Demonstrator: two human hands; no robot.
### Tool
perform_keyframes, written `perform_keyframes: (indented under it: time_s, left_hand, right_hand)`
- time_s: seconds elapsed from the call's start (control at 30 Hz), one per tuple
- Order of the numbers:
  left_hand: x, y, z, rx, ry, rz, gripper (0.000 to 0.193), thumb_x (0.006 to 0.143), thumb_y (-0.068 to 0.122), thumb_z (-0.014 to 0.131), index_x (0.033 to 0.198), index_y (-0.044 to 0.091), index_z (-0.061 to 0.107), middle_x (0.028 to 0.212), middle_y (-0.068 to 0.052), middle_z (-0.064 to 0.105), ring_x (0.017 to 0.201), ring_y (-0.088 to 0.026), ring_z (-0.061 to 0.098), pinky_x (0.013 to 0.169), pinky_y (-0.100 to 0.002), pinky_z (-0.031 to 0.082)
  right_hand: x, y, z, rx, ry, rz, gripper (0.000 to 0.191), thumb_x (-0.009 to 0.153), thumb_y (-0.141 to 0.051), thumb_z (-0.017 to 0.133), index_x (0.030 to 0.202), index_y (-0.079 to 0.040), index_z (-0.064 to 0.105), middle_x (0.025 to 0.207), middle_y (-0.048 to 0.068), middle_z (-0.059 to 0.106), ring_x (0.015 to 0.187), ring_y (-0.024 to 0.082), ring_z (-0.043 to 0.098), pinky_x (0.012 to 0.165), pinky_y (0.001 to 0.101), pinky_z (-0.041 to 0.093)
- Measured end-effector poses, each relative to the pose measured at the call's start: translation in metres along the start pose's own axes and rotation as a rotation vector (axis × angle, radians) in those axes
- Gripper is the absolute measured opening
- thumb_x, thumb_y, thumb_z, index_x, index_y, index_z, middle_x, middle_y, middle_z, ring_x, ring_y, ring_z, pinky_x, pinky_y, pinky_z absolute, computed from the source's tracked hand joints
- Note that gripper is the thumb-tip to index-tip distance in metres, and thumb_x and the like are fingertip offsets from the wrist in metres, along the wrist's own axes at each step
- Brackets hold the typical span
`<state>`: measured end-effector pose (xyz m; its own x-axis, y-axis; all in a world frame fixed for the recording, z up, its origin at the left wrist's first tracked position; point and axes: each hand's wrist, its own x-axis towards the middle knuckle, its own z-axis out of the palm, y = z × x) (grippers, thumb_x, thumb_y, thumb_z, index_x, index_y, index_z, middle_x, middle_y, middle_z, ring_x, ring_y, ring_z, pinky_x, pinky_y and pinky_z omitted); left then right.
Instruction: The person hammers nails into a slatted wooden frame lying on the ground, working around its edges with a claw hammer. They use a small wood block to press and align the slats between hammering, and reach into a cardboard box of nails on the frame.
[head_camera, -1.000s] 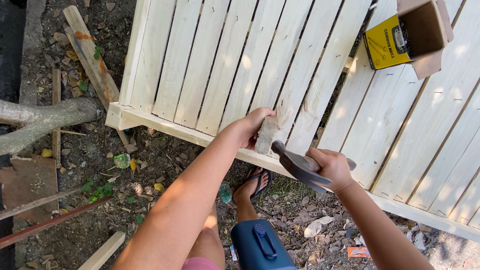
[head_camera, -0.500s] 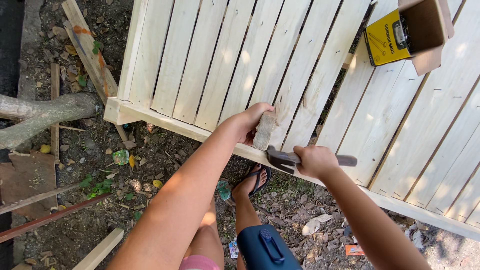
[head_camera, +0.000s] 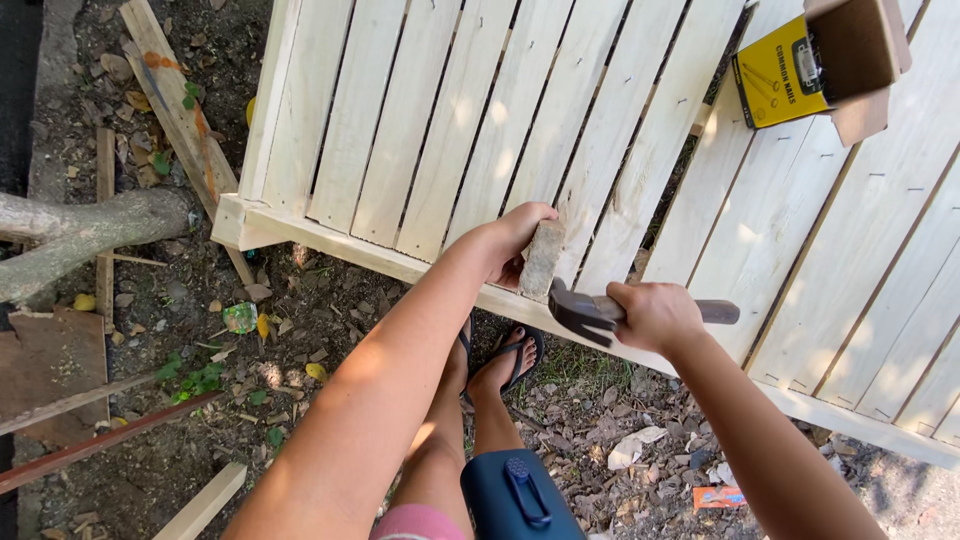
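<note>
Head view looks straight down on a pale slatted wooden panel (head_camera: 560, 120) that runs from about 10 o'clock to 4 o'clock across the picture, with bare dirt and leaf litter below it.

The left hand (head_camera: 515, 240) is closed around a small wooden block (head_camera: 541, 262), pressing it upright against the lower rail (head_camera: 330, 240) of the panel. The block's long axis runs roughly 12 to 6 o'clock, leaning slightly toward 1 o'clock, and its lower end sits at the rail's edge.

The right hand (head_camera: 655, 315) is wrapped tight around the handle of a hammer (head_camera: 610, 312). The handle lies almost level, on a 9-to-3 o'clock line, its butt sticking out past the fist toward 3 o'clock. The dark head points toward 9 o'clock and sits just beside the bottom of the block, touching it or very nearly; the pictures do not settle which.

From the right hand, then, the block lies at about 10 o'clock, near; from the left hand it lies at 4 o'clock, in the grip itself. The left hand is the nearer of the two, and the hammer's axis crosses the block's almost at a right angle.

An open yellow cardboard box (head_camera: 800, 70) rests on the slats at about 1 o'clock, well apart from both hands. Sandalled feet (head_camera: 505, 355) stand on the ground just below the rail, and a dark blue case (head_camera: 520, 495) sits at 6 o'clock.
</note>
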<state>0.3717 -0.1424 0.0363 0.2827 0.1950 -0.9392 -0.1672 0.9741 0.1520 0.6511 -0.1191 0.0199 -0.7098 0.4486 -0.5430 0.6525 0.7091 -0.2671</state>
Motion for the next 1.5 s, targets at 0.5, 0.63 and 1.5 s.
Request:
perform_keyframes:
  time_s: [0.5, 0.63, 1.5]
  left_hand:
    - [-0.008, 0.002, -0.042, 0.221, 0.012, 0.001, 0.047, 0.082, 0.058, 0.045, 0.082, 0.017, 0.068, 0.077, -0.005, 0.069, 0.061, -0.016, 0.065, 0.056, -0.032, 0.053]
    - [-0.017, -0.007, -0.05, 0.17, -0.018, 0.012, 0.052, 0.084, 0.061, 0.046, 0.091, 0.014, 0.069, 0.082, -0.006, 0.069, 0.064, -0.016, 0.065, 0.057, -0.032, 0.053]
    - [-0.006, -0.127, -0.029, -0.321, -0.255, 0.198, 0.067, 0.102, 0.051, 0.037, 0.134, -0.006, 0.052, 0.084, -0.023, 0.064, 0.067, -0.031, 0.07, 0.061, -0.042, 0.06]
  right_hand:
    - [0.027, -0.042, -0.006, 0.015, 0.049, -0.086, 0.024, 0.062, -0.026, 0.073, 0.084, -0.017, 0.068, 0.071, 0.007, 0.069, 0.068, 0.03, 0.07, 0.063, 0.0453, 0.057]
    - [0.041, -0.052, -0.009, -0.034, -0.219, 0.296, 0.007, 0.082, -0.024, 0.065, 0.087, -0.021, 0.068, 0.071, 0.006, 0.07, 0.071, 0.026, 0.073, 0.068, 0.0414, 0.059]
    - [-0.097, -0.045, 0.094, 1.386, 0.462, 1.031, 0.016, 0.085, -0.009, 0.068, 0.091, 0.004, 0.061, 0.068, 0.011, 0.058, 0.058, 0.023, 0.056, 0.054, 0.04, 0.047]
